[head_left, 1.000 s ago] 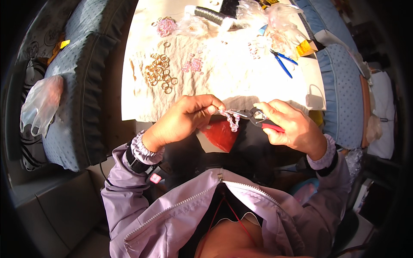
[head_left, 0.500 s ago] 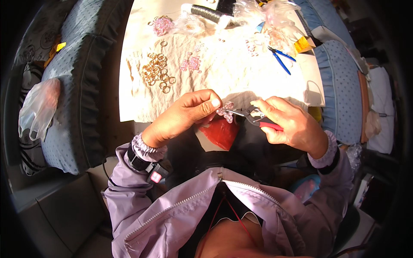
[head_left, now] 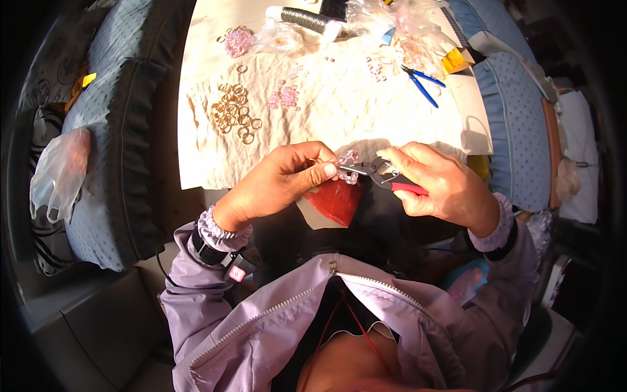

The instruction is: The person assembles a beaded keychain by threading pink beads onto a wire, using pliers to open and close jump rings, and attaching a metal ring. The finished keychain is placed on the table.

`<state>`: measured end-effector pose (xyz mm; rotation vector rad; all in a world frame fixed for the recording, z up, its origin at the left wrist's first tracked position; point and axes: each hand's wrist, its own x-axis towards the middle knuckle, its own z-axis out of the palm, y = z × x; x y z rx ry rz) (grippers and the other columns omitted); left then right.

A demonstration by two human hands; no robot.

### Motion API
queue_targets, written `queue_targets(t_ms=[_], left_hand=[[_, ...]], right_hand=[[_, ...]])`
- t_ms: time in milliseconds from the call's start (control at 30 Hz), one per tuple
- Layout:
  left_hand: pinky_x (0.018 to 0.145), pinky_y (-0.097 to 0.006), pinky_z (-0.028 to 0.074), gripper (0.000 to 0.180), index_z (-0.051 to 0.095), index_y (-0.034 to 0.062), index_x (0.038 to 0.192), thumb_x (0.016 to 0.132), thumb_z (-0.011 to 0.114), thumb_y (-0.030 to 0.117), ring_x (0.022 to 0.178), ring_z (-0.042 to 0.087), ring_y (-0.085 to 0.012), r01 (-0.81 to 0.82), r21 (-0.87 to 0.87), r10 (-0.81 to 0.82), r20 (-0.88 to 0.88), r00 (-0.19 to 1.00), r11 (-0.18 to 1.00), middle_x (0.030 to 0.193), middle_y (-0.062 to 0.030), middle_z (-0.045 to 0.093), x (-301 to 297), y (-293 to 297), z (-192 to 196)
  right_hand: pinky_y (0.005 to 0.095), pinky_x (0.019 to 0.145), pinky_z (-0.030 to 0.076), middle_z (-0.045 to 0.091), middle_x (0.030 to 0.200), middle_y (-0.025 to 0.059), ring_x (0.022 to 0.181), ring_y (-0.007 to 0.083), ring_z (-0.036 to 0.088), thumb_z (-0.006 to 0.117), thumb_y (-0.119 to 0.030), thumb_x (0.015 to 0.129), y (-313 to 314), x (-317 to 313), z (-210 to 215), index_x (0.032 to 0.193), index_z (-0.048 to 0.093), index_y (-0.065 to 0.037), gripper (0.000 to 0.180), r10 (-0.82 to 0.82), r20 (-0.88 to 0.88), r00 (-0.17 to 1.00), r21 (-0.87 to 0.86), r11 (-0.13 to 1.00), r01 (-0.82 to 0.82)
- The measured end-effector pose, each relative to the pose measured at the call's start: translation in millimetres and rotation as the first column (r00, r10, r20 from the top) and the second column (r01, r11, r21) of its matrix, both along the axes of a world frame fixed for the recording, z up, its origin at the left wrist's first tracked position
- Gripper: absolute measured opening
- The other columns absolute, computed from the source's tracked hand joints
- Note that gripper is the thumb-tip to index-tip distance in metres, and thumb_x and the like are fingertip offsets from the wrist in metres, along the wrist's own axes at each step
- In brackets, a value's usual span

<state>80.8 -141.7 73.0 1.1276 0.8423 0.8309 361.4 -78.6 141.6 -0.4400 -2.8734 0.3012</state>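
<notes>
Between thumb and fingers, my left hand [head_left: 281, 179] pinches a small cluster of clear pink beads [head_left: 349, 166] just past the table's near edge. My right hand [head_left: 444, 186] is wrapped round red-handled pliers [head_left: 382, 173], whose grey jaws point left and reach in among the beads. Whether the jaw tips grip a wire or a bead there is too small to tell. Below the beads, a shiny red piece [head_left: 333, 201] lies over my lap. Gold-coloured rings [head_left: 234, 111] lie in a loose pile on the cloth, with loose pink beads [head_left: 285, 97] to their right.
Blue-handled pliers [head_left: 423, 85] rest at the table's right. A spool of dark wire [head_left: 305, 19], a pink bead bundle [head_left: 239, 42] and clear plastic bags [head_left: 418, 36] sit at the far side. Blue padded seats [head_left: 104, 176] flank the table; a plastic bag [head_left: 60, 173] hangs at left.
The bead cluster and plier jaws have turned slightly, and the beads now show above and below the jaws. Both hands keep their hold. The whole view has shifted a little.
</notes>
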Motion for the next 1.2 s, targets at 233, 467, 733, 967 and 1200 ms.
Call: queue_targets(t_ms=[233,467,733,967,1200], left_hand=[[0.068,-0.025,0.048,0.018,0.068,-0.0014,0.097,0.101,0.064,0.016,0.075,0.056,-0.0055,-0.096,0.080,0.114,-0.251,0.961,0.992,0.079,0.0005,0.064,-0.9,-2.9,12.6],[0.066,-0.026,0.047,0.012,0.067,-0.0014,0.098,0.099,0.064,0.010,0.072,0.055,-0.0071,-0.081,0.132,0.126,-0.383,0.915,0.988,0.077,-0.0021,0.063,2.1,5.1,14.9],[0.073,-0.029,0.049,0.008,0.067,0.0000,0.102,0.096,0.065,0.005,0.081,0.061,-0.0142,0.063,0.377,0.158,-0.527,0.835,0.924,0.088,-0.0068,0.064,-10.0,22.3,10.2],[0.076,-0.034,0.052,0.011,0.067,-0.0014,0.100,0.093,0.069,0.007,0.082,0.067,-0.0248,0.126,0.463,0.163,-0.533,0.830,0.877,0.087,-0.0115,0.068,-2.9,31.4,13.5],[0.071,-0.023,0.049,0.013,0.068,0.0001,0.097,0.097,0.070,0.013,0.076,0.057,-0.0077,-0.243,0.032,0.245,-0.117,0.962,0.969,0.087,-0.0001,0.066,-0.6,34.4,-8.2]], right_hand=[[0.0386,0.079,0.056,0.061,0.113,0.0187,0.095,0.0326,0.065,0.076,-0.005,0.072,-0.6,1.9,0.4,0.123,0.062,0.006,0.054,0.026,0.006,1.000,-0.029,0.999,-0.026],[0.0371,0.078,0.055,0.060,0.110,0.0189,0.090,0.0315,0.063,0.074,-0.005,0.078,2.0,7.1,-14.0,0.133,0.056,0.004,0.058,-0.041,0.023,0.999,-0.163,0.986,0.044],[0.0226,0.075,0.046,0.055,0.103,-0.0005,0.081,0.0065,0.049,0.067,-0.020,0.097,12.6,17.8,-51.4,0.138,0.053,0.001,0.049,-0.433,0.017,0.901,-0.998,0.045,0.040],[0.0229,0.084,0.047,0.059,0.116,0.0030,0.098,0.0075,0.056,0.068,-0.011,0.095,14.9,-41.1,-74.5,0.138,0.048,0.002,0.049,-0.533,-0.248,0.809,-0.931,0.362,-0.046],[0.0277,0.093,0.048,0.062,0.116,0.0053,0.107,0.0112,0.060,0.064,-0.003,0.091,8.8,-73.6,-83.3,0.128,0.053,0.002,0.039,-0.595,-0.272,0.756,-0.958,0.244,-0.153]])
